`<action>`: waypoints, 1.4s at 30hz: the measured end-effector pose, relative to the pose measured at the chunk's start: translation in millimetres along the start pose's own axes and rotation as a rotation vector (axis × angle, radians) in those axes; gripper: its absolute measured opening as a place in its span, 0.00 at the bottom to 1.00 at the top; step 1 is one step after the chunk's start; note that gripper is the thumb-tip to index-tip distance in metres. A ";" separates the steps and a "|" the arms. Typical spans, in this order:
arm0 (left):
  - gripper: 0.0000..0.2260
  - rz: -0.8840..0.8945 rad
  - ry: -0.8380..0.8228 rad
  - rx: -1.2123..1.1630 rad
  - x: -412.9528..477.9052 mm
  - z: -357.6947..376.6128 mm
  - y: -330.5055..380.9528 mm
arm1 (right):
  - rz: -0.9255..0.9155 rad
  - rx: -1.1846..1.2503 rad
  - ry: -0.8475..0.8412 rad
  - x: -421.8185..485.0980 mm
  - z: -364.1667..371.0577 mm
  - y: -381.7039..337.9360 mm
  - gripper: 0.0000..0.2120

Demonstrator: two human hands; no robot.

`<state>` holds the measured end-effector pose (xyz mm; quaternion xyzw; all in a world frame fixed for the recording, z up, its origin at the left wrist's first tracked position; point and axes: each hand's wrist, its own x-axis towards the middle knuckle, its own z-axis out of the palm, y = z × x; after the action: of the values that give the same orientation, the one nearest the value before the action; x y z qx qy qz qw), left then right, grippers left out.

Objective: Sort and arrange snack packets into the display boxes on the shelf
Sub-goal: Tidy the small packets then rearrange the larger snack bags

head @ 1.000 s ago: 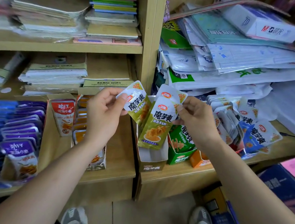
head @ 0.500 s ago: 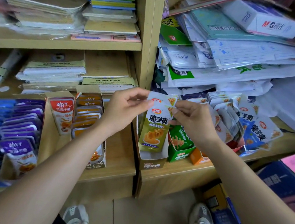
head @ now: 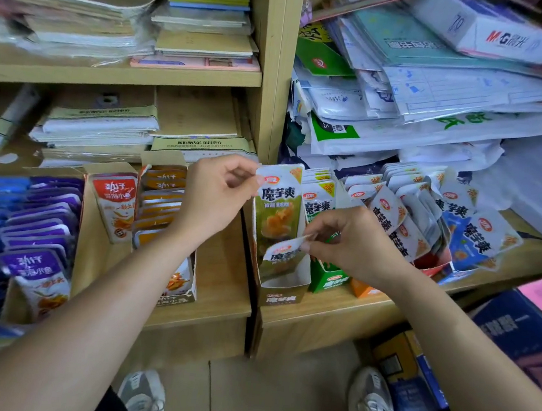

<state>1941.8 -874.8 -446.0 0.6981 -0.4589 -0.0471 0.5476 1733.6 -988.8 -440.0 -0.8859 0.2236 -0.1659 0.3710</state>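
Observation:
My left hand (head: 215,195) pinches the top corner of an olive-green snack packet (head: 278,206) that stands upright in the olive display box (head: 282,289) on the right shelf. My right hand (head: 343,240) pinches a second olive-green packet (head: 283,250) lower down, tilted over the front of the same box. Right beside it, a green display box (head: 329,278) holds several green packets (head: 317,200).
A heap of blue and white packets (head: 463,227) spills from boxes at the right. On the left shelf (head: 218,300) stand an orange-packet box (head: 162,199), a red packet (head: 114,204) and purple packets (head: 40,229). Paper stacks fill the upper shelves. My shoes (head: 371,406) are on the floor below.
Both hands came down from in front of the shelf to the olive box. The left one has set its packet upright in the box; the right one dropped lower with its own.

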 end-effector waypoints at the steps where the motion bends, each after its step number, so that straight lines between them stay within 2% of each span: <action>1: 0.03 0.007 -0.039 0.033 -0.2 0.2 -1.3 | 0.014 0.000 0.027 1.6 2.5 0.7 0.02; 4: 0.05 0.008 -0.125 0.088 -0.7 1.1 -2.9 | 0.087 0.056 0.144 8.9 10.8 -0.7 0.05; 6: 0.06 0.000 -0.106 0.071 -1.5 0.1 -2.8 | 0.137 0.098 0.221 16.0 16.0 0.2 0.07; 9: 0.07 0.006 -0.159 0.031 -4.8 -3.5 -3.0 | 0.126 0.065 0.337 22.3 24.7 1.0 0.08; 13: 0.12 0.119 -0.249 0.149 -13.5 -4.3 1.7 | 0.073 -0.013 0.348 22.9 32.9 -0.9 0.06; 15: 0.11 0.149 -0.262 0.220 -16.0 -2.9 4.1 | 0.052 -0.049 0.335 22.6 31.1 -3.2 0.04; 18: 0.09 0.248 -0.205 0.412 -18.3 2.8 2.0 | 0.036 -0.041 0.326 15.0 20.2 -8.4 0.17; 19: 0.10 0.262 -0.163 0.461 -18.5 5.5 1.5 | 0.015 -0.027 0.355 11.1 14.1 -9.5 0.18; 24: 0.15 0.188 -0.024 0.634 -18.0 17.8 0.4 | 0.008 -0.049 0.573 -3.2 -25.4 2.5 0.10; 28: 0.09 0.329 -0.061 0.506 -24.4 26.7 11.4 | 0.143 -0.259 0.470 -9.7 -46.5 22.6 0.14; 31: 0.17 0.429 -0.311 0.416 -39.2 41.3 26.0 | 0.206 -0.287 0.334 -17.2 -47.4 27.9 0.16; 33: 0.22 0.500 -0.456 0.487 -49.6 54.2 25.8 | 0.218 -0.295 0.276 -18.5 -41.3 29.4 0.15; 35: 0.22 0.511 -0.550 0.559 -54.6 63.9 20.3 | 0.218 -0.288 0.278 -16.3 -36.6 31.7 0.12; 42: 0.10 0.520 -0.565 0.528 -54.3 70.4 10.5 | 0.195 -0.197 0.303 -8.9 -42.1 38.4 0.06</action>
<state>1864.4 -887.7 -489.1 0.6351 -0.7462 0.0217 0.1985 1696.3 -1032.7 -441.0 -0.8569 0.3770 -0.2379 0.2590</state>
